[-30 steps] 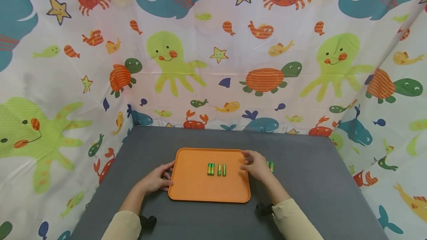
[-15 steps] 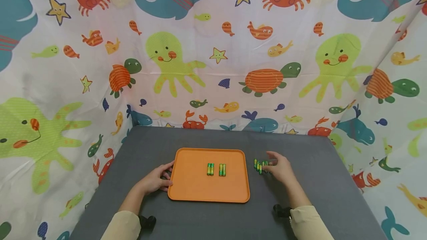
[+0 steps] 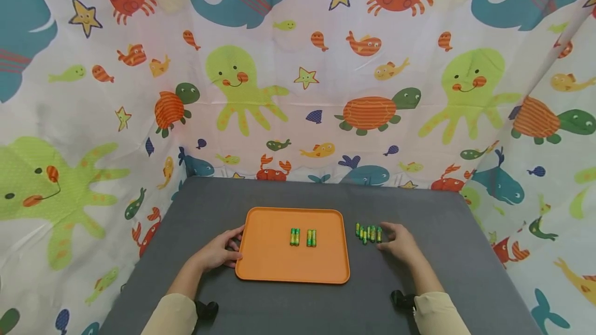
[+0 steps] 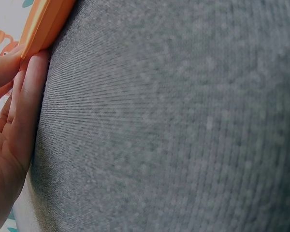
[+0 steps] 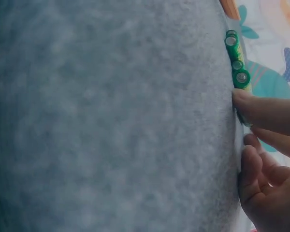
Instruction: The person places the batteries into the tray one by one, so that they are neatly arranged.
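An orange tray [image 3: 292,268] lies flat on the grey table, its left rim pinched by my left hand [image 3: 217,250]; the left wrist view shows the thumb on the rim and fingers against its side. Two pairs of green batteries stand out on the tray, a left pair [image 3: 295,237] and a right pair [image 3: 311,238]. Right of the tray lies a row of several loose green batteries [image 3: 364,233]. My right hand [image 3: 401,243] is at the row's right end, thumb and forefinger pinching the ends of the outermost battery [image 3: 379,234]. Fingers partly hide it in the right wrist view.
The grey table [image 3: 298,309] reaches back to a white curtain [image 3: 298,118] printed with sea animals, which hangs behind and along both sides. A black strap-mounted piece [image 3: 206,310] sits at my left wrist and another [image 3: 402,300] at my right.
My right hand has left the tray's right rim and moved right to the far end of the loose battery row. The tray's right battery pair now sits closer together. The left hand stays put.
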The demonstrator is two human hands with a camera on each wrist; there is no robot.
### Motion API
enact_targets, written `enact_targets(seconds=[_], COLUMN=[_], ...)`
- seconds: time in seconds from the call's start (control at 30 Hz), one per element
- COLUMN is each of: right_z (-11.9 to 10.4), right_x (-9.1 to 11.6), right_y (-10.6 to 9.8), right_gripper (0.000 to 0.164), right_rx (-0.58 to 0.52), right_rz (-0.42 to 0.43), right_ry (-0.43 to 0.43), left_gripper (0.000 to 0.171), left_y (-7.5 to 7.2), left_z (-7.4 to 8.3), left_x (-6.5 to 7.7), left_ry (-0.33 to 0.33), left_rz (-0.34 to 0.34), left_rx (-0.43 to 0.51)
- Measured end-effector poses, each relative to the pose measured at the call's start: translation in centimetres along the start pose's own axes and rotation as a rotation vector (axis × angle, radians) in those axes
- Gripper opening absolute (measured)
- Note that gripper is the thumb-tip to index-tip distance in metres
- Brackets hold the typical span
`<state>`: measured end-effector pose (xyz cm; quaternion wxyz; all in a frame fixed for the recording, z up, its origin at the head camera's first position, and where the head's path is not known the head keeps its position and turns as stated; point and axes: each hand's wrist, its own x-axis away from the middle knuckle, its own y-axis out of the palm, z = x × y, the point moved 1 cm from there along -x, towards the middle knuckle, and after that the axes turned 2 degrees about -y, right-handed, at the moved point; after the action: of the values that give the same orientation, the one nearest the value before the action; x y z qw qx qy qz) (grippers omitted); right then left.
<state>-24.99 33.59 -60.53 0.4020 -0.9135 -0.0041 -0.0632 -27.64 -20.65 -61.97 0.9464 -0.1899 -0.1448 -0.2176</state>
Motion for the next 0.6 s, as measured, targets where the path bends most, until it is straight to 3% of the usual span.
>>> enact_targets(seconds=[0.33, 0.6], right_z=[0.06, -0.32], right_x=[-0.14, 0.40], right_y=[0.03, 0.06], right_gripper=[0.061, 0.062], right_rx=[0.021, -0.043], right_rz=[0.024, 0.103], right_ry=[-0.014, -0.007], left_gripper=[0.090, 0.091], left_y=[-0.06, -0.05], left_z=[-0.05, -0.35], left_x=[0.01, -0.10], left_ry=[0.015, 0.025], left_rz=[-0.008, -0.013], left_rx=[-0.015, -0.018])
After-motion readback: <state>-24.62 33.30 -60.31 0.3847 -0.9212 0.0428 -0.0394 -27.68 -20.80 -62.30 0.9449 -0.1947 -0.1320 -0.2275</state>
